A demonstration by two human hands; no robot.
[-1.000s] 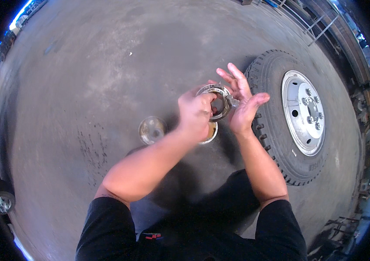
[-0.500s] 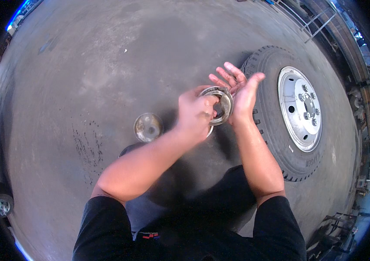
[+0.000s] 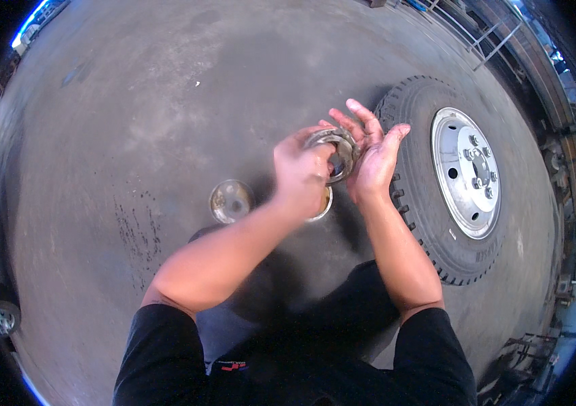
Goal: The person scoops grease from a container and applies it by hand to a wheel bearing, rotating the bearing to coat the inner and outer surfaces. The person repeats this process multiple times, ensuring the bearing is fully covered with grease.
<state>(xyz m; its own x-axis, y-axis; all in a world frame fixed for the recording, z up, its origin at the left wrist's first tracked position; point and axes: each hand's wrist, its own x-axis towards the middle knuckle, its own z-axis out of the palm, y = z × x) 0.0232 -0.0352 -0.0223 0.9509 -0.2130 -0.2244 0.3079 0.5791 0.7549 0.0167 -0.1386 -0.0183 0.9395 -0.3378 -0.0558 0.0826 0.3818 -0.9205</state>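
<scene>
My left hand [image 3: 300, 169] is closed around a greasy metal ring that looks like a wheel bearing [image 3: 349, 160], its fingertips hooked into the centre hole. Palm up, my right hand [image 3: 374, 157] stays open with its fingers spread and dark grease on the skin. The bearing's edge meets the right palm. Below my left hand, the rim of a round container [image 3: 329, 203] with something yellowish inside peeks out, mostly hidden by the hand. A shallow round metal dish or lid [image 3: 232, 201] lies on the floor left of my left wrist.
A large truck tyre [image 3: 413, 162] on a silver steel wheel rim [image 3: 445, 145] lies to the right, close to my right forearm. Grey concrete floor [image 3: 132, 108] spreads ahead, with dark spots at the left. Metal railings [image 3: 497, 46] stand at the far right.
Both hands and the bearing have shifted slightly up and left. The bearing has tilted against the right palm, and more of the container below shows.
</scene>
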